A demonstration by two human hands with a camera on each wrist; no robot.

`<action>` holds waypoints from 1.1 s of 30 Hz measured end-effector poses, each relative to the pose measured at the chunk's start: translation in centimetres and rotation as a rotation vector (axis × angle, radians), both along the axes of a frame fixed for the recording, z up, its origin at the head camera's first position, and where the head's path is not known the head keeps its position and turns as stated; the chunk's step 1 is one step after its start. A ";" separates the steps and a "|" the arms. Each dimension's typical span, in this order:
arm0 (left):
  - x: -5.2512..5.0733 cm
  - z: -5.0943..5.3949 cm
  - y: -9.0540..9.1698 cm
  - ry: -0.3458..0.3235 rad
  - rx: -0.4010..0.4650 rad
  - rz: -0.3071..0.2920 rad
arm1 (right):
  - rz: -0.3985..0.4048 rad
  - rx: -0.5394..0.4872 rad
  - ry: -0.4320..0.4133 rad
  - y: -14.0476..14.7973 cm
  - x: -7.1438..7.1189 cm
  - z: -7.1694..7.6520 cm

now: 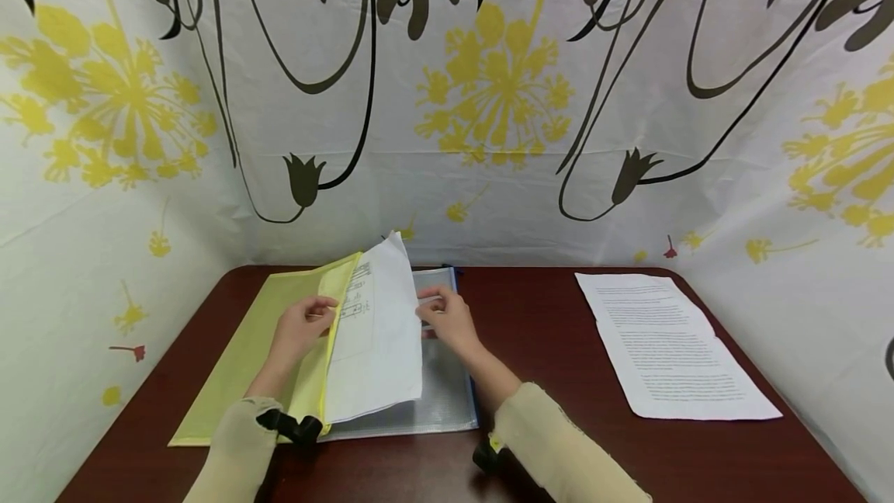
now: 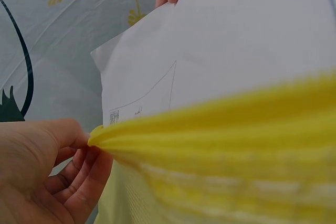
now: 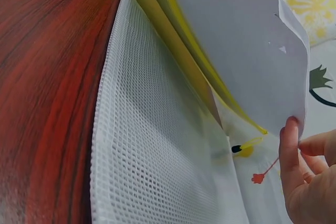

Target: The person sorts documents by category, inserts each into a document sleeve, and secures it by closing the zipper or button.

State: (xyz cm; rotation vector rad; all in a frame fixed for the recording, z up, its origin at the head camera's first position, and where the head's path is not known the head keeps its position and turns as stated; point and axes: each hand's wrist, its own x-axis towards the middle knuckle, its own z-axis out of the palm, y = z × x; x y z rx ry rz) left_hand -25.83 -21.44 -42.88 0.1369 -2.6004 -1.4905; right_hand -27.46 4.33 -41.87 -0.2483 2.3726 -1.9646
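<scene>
In the head view my left hand (image 1: 296, 332) pinches the yellow zip edge of a yellow mesh document pouch (image 1: 240, 371). The left wrist view shows that yellow edge (image 2: 220, 129) pulled up between thumb and fingers. A white sheet of paper (image 1: 384, 340) with a small drawing stands tilted at the pouch's opening; how much of it lies inside is hidden. My right hand (image 1: 451, 323) pinches the sheet's right edge, as the right wrist view shows the paper (image 3: 247, 51) between thumb and fingers. Beneath lies a whitish mesh pouch (image 1: 440, 398) with a blue edge.
A printed sheet of paper (image 1: 677, 348) lies on the right of the dark red-brown table (image 1: 545, 348). A patterned white cloth (image 1: 503, 208) hangs behind the table and along both sides. Each wrist carries a small black camera (image 1: 300, 429).
</scene>
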 end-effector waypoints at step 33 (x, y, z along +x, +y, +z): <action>-0.6 0.1 0.7 -0.004 0.054 -0.026 | 0.020 -0.023 -0.096 -3.3 -0.3 -0.3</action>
